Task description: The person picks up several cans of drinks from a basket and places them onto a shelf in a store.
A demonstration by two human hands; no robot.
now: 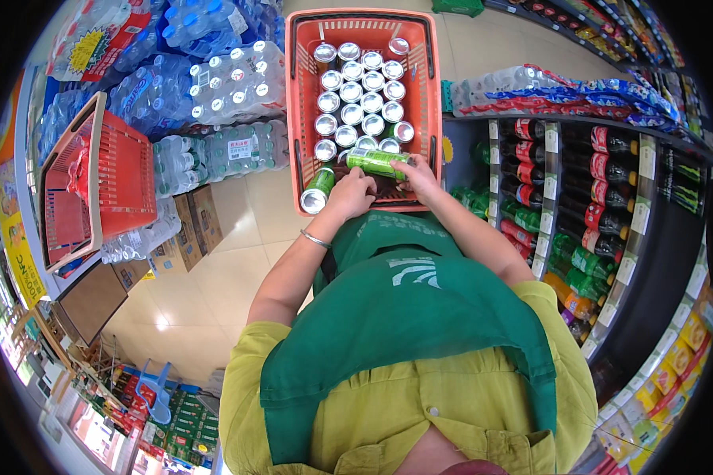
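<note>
A red-orange shopping basket (295, 103) stands in front of me with several upright drink cans (371, 103) packed in rows, their silver tops up. My right hand (417, 177) grips the right end of a green drink can (375, 163) that lies sideways across the near part of the basket. Just below that can's left end, my left hand (353, 192) has its fingers curled in; what they hold, if anything, is hidden. Beside the left hand, another green can (319, 190) leans in the basket's near left corner, its silver end toward me.
On the left, a second red basket (127, 178) rests near shrink-wrapped bottle packs (238, 83) and cardboard boxes (194, 222). Shelves of cola bottles (602, 170) line the right side, with more bottle packs (531, 91) on top. Tiled floor (198, 301) shows at left.
</note>
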